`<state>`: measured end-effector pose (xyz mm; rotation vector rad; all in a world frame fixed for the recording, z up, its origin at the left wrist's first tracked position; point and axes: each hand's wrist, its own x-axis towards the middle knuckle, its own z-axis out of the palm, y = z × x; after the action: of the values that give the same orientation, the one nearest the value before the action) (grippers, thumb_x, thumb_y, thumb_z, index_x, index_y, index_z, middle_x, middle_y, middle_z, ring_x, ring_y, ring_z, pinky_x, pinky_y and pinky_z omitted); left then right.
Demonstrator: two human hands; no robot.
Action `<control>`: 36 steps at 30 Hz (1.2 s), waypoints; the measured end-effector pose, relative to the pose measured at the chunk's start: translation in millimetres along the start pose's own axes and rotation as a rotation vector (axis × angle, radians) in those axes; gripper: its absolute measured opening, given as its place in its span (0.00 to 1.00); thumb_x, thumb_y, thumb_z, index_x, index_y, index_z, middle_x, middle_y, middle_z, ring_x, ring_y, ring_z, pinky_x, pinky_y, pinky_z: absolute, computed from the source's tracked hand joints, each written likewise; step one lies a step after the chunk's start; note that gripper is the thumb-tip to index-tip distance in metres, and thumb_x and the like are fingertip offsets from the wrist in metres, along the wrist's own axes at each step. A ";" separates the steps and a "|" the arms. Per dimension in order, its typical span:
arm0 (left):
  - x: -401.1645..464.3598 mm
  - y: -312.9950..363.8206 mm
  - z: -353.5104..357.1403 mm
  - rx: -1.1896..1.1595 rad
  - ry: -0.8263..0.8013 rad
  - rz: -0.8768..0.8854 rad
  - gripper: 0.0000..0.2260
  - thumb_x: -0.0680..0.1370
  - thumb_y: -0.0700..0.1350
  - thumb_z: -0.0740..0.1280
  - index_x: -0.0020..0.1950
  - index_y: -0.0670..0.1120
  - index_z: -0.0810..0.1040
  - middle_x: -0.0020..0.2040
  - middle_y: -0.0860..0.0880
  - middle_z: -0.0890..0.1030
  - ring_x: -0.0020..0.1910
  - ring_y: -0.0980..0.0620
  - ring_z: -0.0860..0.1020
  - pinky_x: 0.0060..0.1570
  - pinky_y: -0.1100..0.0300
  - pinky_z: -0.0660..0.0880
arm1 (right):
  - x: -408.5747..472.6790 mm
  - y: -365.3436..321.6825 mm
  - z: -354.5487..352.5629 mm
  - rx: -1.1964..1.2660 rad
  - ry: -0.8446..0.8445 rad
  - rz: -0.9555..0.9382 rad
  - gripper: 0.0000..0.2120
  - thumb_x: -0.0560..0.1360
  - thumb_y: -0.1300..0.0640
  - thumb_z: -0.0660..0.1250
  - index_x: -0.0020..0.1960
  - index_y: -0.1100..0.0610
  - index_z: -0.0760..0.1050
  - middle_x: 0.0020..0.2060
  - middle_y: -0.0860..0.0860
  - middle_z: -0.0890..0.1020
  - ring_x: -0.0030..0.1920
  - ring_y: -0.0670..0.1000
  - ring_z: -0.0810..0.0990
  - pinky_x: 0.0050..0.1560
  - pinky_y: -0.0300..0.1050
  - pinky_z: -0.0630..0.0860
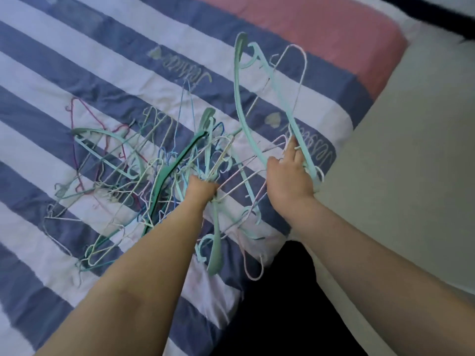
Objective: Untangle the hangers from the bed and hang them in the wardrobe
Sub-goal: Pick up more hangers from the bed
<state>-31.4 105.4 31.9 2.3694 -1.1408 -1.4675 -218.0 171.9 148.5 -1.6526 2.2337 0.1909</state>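
On the striped bed point(77, 73), a knotted heap of hangers point(144, 176); left hand point(201, 187) clenched on a bunch of hooks, right hand point(290, 176) gripping a mint plastic hanger point(246, 119), perhaps with wire ones too; light, stiff, prone to snagging; best taken at the necks; bed edge close, open floor point(411, 150) to the right.

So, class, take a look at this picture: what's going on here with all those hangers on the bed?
A person is sorting a tangled pile of hangers lying on a striped bedspread. The left hand grips a bunch of hangers at the middle of the tangle, while the right hand holds mint plastic hangers pulled off to the side. Most hangers are still knotted together on the bed. No wardrobe is in view.
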 end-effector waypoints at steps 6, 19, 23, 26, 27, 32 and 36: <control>-33.9 49.8 -53.4 0.098 0.036 0.017 0.21 0.74 0.42 0.69 0.65 0.36 0.73 0.62 0.38 0.78 0.61 0.41 0.77 0.53 0.54 0.75 | -6.1 -21.1 -82.7 -0.078 0.135 -0.124 0.17 0.73 0.69 0.61 0.60 0.58 0.70 0.75 0.67 0.46 0.73 0.66 0.55 0.51 0.53 0.75; -99.0 72.6 -174.2 -0.521 -0.598 0.154 0.24 0.69 0.65 0.65 0.50 0.47 0.82 0.39 0.47 0.84 0.36 0.49 0.83 0.36 0.60 0.79 | -15.2 -31.7 -164.9 -0.227 0.570 -0.356 0.05 0.68 0.60 0.72 0.44 0.58 0.79 0.41 0.54 0.81 0.46 0.57 0.78 0.37 0.47 0.77; -91.9 63.3 -191.1 -0.716 -0.624 0.205 0.37 0.66 0.74 0.57 0.54 0.46 0.82 0.46 0.44 0.83 0.44 0.46 0.82 0.50 0.52 0.79 | -9.3 -29.3 -174.3 -0.144 0.633 -0.484 0.06 0.71 0.57 0.72 0.43 0.58 0.78 0.38 0.54 0.80 0.43 0.57 0.78 0.33 0.46 0.75; -87.6 60.9 -199.6 -0.873 -0.648 0.205 0.39 0.71 0.74 0.50 0.56 0.45 0.84 0.55 0.42 0.83 0.52 0.42 0.82 0.51 0.49 0.80 | -4.1 -30.7 -177.6 -0.097 0.635 -0.553 0.07 0.70 0.58 0.72 0.44 0.58 0.77 0.38 0.54 0.80 0.42 0.57 0.78 0.33 0.46 0.74; -88.5 63.3 -201.1 -0.887 -0.609 0.216 0.38 0.72 0.74 0.50 0.57 0.46 0.84 0.57 0.42 0.82 0.51 0.43 0.83 0.50 0.50 0.80 | -2.7 -32.2 -177.3 -0.073 0.628 -0.574 0.07 0.71 0.58 0.72 0.45 0.59 0.77 0.37 0.54 0.80 0.42 0.58 0.78 0.33 0.46 0.74; -106.5 86.7 -208.2 -0.703 -0.333 0.262 0.30 0.71 0.62 0.69 0.65 0.45 0.75 0.55 0.45 0.78 0.32 0.55 0.82 0.32 0.62 0.80 | 10.3 -45.0 -165.2 0.184 0.400 -0.481 0.07 0.78 0.55 0.62 0.53 0.58 0.71 0.46 0.54 0.77 0.45 0.59 0.76 0.39 0.48 0.66; -124.6 110.5 -226.2 -0.388 -0.239 0.355 0.20 0.75 0.61 0.65 0.52 0.45 0.78 0.41 0.54 0.83 0.31 0.61 0.79 0.28 0.72 0.73 | 25.9 -62.3 -162.3 0.543 0.232 -0.420 0.04 0.78 0.57 0.60 0.49 0.54 0.65 0.45 0.50 0.73 0.44 0.57 0.75 0.40 0.48 0.67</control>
<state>63.8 49.2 290.2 1.6765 -1.1260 -1.6848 -198.3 78.5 296.1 -1.8251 1.7906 -0.6804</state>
